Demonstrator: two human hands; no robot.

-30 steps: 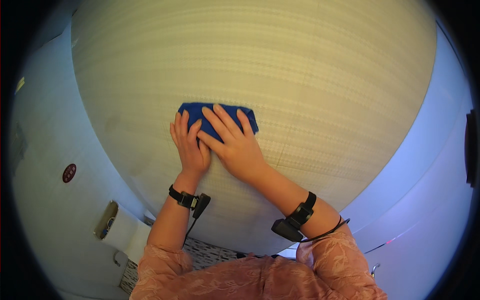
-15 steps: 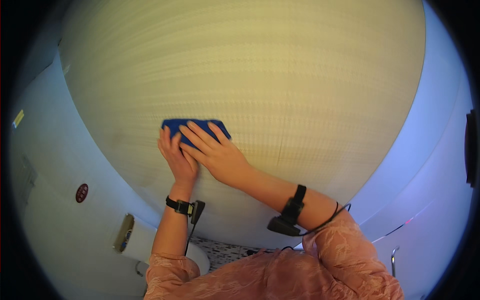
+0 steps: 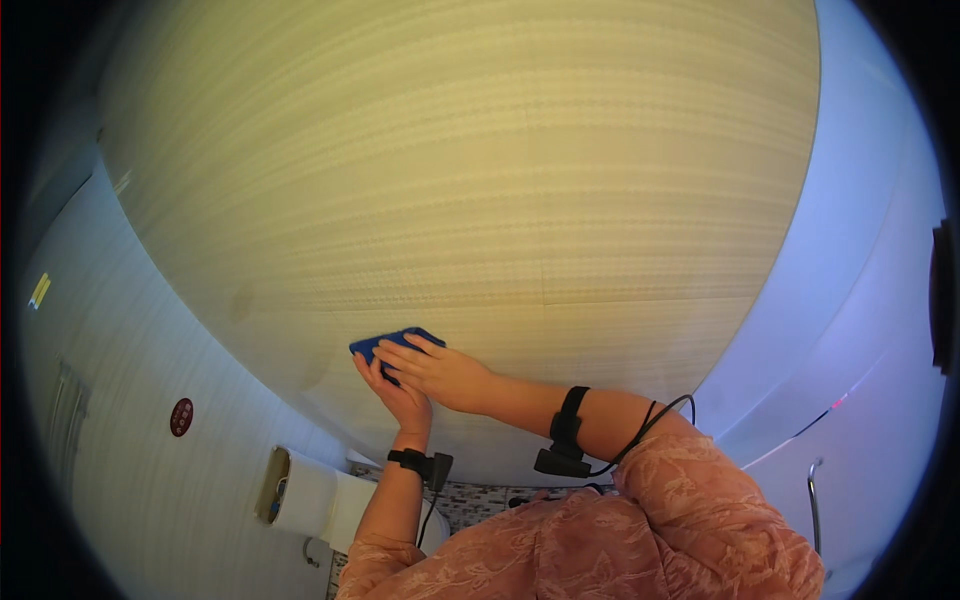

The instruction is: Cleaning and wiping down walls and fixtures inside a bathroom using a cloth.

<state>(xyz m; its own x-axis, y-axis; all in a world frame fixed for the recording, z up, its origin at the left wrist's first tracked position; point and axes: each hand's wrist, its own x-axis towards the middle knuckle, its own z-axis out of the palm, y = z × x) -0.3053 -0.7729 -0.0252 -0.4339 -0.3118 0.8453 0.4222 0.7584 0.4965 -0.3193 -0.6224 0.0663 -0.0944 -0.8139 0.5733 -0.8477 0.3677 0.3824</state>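
A folded blue cloth (image 3: 370, 346) lies against a cream, finely lined wall (image 3: 540, 200), held there by both hands. My right hand (image 3: 445, 378) reaches in from the right, its long fingers pressed over the cloth. Just below and to its left, my left hand (image 3: 405, 405) holds the cloth's lower part, its fingertips partly covered by the right hand. The two hands touch and overlap. Much of the cloth is hidden beneath the fingers.
At the lower left stand a white toilet tank (image 3: 305, 490) with an opening in its top and part of the bowl. A dark red oval sticker (image 3: 181, 417) is on the left wall. A metal grab bar (image 3: 814, 505) is at lower right, and mosaic floor (image 3: 475, 505) lies below.
Both hands and the blue cloth have moved down the wall and slightly right in the picture. The view has shifted a little too. The hands keep their overlapping hold.
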